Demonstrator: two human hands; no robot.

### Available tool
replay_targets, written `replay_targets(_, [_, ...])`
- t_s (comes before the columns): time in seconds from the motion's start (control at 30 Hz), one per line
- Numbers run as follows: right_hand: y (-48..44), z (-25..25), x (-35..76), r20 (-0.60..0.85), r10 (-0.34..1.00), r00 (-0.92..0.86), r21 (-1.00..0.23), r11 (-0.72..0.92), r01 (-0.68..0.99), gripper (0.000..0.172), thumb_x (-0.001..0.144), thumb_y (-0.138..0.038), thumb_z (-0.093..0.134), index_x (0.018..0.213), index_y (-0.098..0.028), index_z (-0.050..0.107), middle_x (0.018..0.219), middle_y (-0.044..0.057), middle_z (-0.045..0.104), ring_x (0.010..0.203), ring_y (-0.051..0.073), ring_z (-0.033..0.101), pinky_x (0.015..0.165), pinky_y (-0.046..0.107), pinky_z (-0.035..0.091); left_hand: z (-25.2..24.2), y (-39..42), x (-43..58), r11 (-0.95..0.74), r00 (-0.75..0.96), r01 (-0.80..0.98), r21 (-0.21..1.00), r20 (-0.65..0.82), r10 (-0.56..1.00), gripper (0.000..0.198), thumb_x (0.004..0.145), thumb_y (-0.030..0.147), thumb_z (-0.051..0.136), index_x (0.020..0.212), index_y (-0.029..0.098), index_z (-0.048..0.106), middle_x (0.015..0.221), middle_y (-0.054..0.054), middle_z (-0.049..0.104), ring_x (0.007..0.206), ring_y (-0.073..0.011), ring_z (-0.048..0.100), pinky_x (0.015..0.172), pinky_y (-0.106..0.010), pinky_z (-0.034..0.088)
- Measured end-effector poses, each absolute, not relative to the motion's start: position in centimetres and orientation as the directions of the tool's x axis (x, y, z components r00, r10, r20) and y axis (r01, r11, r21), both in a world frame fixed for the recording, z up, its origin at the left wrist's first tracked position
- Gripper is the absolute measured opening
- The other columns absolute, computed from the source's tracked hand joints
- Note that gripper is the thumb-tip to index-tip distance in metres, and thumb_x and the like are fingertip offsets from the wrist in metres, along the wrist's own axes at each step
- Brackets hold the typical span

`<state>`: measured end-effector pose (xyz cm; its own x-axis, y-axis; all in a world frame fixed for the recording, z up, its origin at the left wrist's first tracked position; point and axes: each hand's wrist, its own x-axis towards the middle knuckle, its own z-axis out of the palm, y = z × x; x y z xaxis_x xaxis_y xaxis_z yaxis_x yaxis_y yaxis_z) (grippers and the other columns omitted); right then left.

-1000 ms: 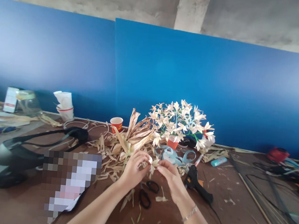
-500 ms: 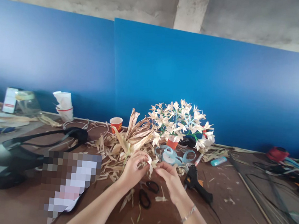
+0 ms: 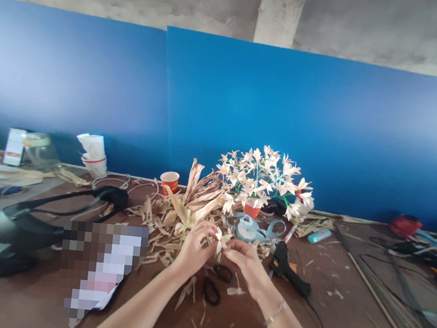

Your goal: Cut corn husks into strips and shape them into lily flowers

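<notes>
Between my two hands is a small cream flower made of what looks like dried husk. My left hand is closed in a pinch on its left side. From the right, my right hand pinches the flower's other side with thumb and forefinger. Below them, black-handled scissors lie on the brown table, their blades partly hidden. Behind the hands are a heap of dried husks and a roll of pale blue ribbon. Many similar flowers form a bouquet in a red paper cup.
A black glue gun with a trailing cord lies right of my hands, near a turquoise tube. On the left are a black headset and a partly pixelated phone. Another red paper cup stands by the blue partition.
My right hand has shifted slightly left, closer to my left hand. The flower between them has turned, so its petals show more openly.
</notes>
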<state>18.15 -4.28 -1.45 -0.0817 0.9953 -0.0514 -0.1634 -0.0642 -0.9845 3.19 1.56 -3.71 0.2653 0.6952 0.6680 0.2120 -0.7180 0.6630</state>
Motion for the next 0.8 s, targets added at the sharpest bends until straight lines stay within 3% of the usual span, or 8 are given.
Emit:
replay_targets(0.2, [-4.54,-0.75,18.5,0.002,1.0,0.019,-0.989,0.005,-0.149,0.013,0.065,-0.03,0.06,0.068,-0.018,0.055,0.062,-0.003,0.05,0.057,0.01,0.039,0.052,0.021,0.027,-3.71,1.52,3.25,-0.727,0.299,0.187,0.661,0.666,0.683,0.01,0.071,0.009,0.059,0.067,0.018,0.056,0.084,-0.005,0.062,0.083,-0.0173,0.057,0.077,-0.031,0.044])
replay_targets(0.4, [-4.19,-0.92,18.48,0.047,0.999,0.017,-0.987,0.049,-0.154,0.018,0.065,-0.031,0.061,0.06,-0.017,0.052,0.054,-0.004,0.046,0.051,0.008,0.032,0.051,0.022,0.024,-3.23,1.03,3.52,-0.723,0.358,0.163,0.672,0.642,0.678,0.008,0.07,0.012,0.064,0.066,0.018,0.06,0.082,-0.005,0.062,0.082,-0.0177,0.057,0.075,-0.03,0.044])
replay_targets(0.6, [-4.01,-1.37,18.57,-0.013,0.998,0.053,-0.995,-0.007,-0.101,0.017,0.064,-0.03,0.062,0.058,-0.017,0.053,0.05,-0.004,0.046,0.049,0.008,0.033,0.05,0.023,0.024,-3.39,1.07,3.52,-0.702,0.376,0.133,0.7,0.62,0.689,0.007,0.071,0.019,0.066,0.066,0.018,0.061,0.081,-0.006,0.062,0.082,-0.0181,0.058,0.076,-0.031,0.045])
replay_targets(0.8, [-4.32,-0.54,18.95,0.052,0.992,0.115,-0.992,0.065,-0.105,0.019,0.07,-0.035,0.058,0.08,-0.02,0.062,0.075,0.001,0.059,0.061,0.013,0.045,0.053,0.024,0.031,-3.21,1.06,3.33,-0.678,0.433,0.132,0.723,0.574,0.695,0.004,0.069,0.016,0.065,0.069,0.019,0.063,0.084,-0.005,0.063,0.084,-0.0177,0.058,0.078,-0.03,0.045])
